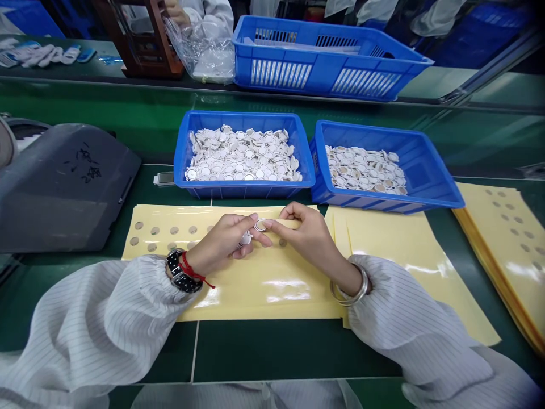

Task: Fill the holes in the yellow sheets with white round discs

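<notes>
My left hand [223,238] is closed around a few small round white pieces [246,238] with dark ring outlines. At its thumb and fingertips sits one round white piece [260,225] with a ring edge. The fingers of my right hand [304,230] pinch at that same piece from the right; whether they hold a thin layer of it is too small to tell. Both hands are above a glossy yellow sheet [255,298]. Rows of grey round discs [174,230] lie on the sheet's upper left, and my hands hide part of the rows.
Behind my hands stand a blue bin [247,189] heaped with white round pieces and a second blue bin [430,170], partly filled. More yellow sheets [395,244] lie right, beside a disc-covered stack [511,238]. A grey machine [63,193] stands left; a blue basket [319,74] and another person's hand [176,12] are beyond.
</notes>
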A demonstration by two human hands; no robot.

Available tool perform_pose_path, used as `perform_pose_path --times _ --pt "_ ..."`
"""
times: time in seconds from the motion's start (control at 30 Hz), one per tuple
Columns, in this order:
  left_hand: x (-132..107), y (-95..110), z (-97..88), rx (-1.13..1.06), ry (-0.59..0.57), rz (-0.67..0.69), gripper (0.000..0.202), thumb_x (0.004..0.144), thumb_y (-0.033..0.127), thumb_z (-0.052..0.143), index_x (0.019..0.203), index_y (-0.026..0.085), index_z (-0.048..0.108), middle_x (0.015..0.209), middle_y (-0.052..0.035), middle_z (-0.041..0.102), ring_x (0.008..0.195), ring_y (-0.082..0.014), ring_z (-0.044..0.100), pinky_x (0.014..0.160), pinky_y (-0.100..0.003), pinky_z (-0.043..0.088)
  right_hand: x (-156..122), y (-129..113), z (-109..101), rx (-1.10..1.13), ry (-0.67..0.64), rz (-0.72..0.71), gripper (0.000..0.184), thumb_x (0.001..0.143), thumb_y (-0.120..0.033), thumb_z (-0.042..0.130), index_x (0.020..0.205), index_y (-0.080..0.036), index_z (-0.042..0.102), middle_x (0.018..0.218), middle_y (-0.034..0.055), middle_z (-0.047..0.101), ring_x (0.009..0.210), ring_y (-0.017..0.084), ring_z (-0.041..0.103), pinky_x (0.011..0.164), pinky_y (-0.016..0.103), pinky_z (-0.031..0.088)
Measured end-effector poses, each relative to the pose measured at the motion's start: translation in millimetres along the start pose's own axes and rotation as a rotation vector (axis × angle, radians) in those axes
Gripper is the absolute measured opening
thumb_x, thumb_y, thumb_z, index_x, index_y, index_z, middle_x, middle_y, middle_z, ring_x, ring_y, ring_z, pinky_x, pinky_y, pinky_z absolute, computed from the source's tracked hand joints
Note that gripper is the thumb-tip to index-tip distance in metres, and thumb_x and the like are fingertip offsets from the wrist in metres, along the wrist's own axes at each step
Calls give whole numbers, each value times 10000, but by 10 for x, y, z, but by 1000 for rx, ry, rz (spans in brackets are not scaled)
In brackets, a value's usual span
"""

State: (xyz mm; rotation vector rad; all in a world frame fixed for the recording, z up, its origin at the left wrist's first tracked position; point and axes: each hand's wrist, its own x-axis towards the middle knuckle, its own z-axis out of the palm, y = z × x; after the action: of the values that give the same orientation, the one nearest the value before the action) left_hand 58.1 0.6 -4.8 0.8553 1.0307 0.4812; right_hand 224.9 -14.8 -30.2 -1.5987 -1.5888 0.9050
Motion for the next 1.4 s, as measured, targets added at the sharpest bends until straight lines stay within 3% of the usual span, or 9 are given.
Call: perform_pose_path --times 0.47,1.4 --pt "5 -17 -8 3 -9 18 329 893 279 432 712 83 624 321 48 380 311 -44 288 338 -168 191 0 -24 16 -29 26 -13 359 674 -483 652 624 -181 466 558 -33 473 515 101 433 479 240 351" --pt "31 -46 -16 -34 -16 30 331 881 283 456 665 91 618 306 53 351 301 -43 250 357 -189 202 -22 -30 10 -89 54 -27 369 695 -509 628 628 -195 446 571 -27 496 531 123 482 501 252 337"
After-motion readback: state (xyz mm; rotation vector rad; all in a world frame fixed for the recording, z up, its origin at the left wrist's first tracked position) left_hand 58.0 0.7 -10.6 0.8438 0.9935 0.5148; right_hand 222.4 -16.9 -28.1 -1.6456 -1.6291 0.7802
